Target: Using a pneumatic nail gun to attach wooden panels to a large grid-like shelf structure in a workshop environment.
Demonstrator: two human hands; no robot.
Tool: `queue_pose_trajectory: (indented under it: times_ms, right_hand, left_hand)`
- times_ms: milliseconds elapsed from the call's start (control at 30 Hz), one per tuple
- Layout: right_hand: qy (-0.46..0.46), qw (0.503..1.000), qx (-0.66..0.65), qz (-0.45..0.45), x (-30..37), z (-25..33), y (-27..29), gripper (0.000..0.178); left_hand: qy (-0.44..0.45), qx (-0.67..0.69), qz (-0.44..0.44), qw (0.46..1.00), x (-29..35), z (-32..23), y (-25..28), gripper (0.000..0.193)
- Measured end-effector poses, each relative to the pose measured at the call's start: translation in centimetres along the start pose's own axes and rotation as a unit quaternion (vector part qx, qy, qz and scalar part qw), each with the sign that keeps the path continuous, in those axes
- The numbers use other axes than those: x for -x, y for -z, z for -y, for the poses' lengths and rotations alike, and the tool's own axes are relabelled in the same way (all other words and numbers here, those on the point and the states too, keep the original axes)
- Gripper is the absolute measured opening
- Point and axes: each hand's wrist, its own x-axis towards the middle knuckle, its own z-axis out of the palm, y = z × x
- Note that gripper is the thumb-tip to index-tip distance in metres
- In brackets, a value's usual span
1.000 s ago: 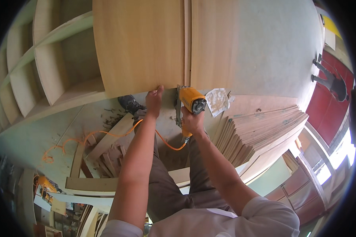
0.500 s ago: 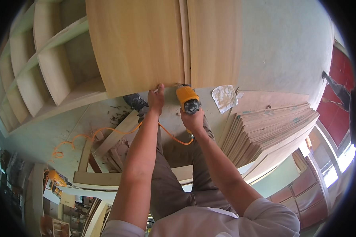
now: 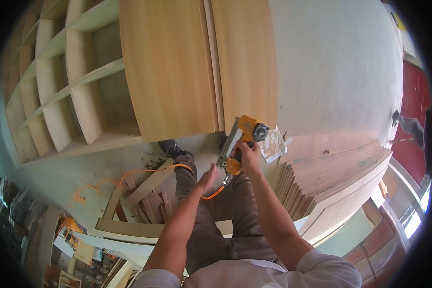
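Note:
My right hand [image 3: 248,157] grips a yellow and black air nail gun [image 3: 249,126] by its handle. The tool is tilted, its silver magazine slanting down toward my left hand. Beside the magazine's lower end, my left hand [image 3: 207,178] has its fingers stretched out; whether they touch the tool I cannot tell. An orange air hose [image 3: 214,194] runs from the handle's base past my legs. Ahead stand a wide wood-faced panel [image 3: 168,72] and a narrower one [image 3: 242,62], split by a thin upright gap. The nail gun's head overlaps the narrower panel's lower edge.
Left of the panels is a pale wooden shelf unit [image 3: 84,108] with square compartments. A crumpled white sheet [image 3: 273,145] and a stack of thin boards [image 3: 331,168] lie to the right. Wood offcuts [image 3: 151,209] and another yellow tool [image 3: 73,225] are at lower left.
The nail gun has come away from the panels' lower edge and turned, its magazine now showing. My left hand has left the wide panel's bottom edge and dropped toward the tool. The view has shifted.

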Motion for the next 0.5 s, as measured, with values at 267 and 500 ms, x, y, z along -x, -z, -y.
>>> queue_pose_trajectory:
  times_ms: [267,500]
  right_hand:
    - [0.048,0.999,-0.021,0.008,-5.4,15.3,4.9,0.012]
    - [0.094,0.962,0.197,0.162,-9.2,21.3,-7.7,0.013]
  left_hand:
    - [-0.005,-0.364,0.025,0.931,8.7,-5.1,5.9,0.087]
    - [-0.126,-0.217,-0.142,0.958,8.8,-9.4,8.3,0.078]
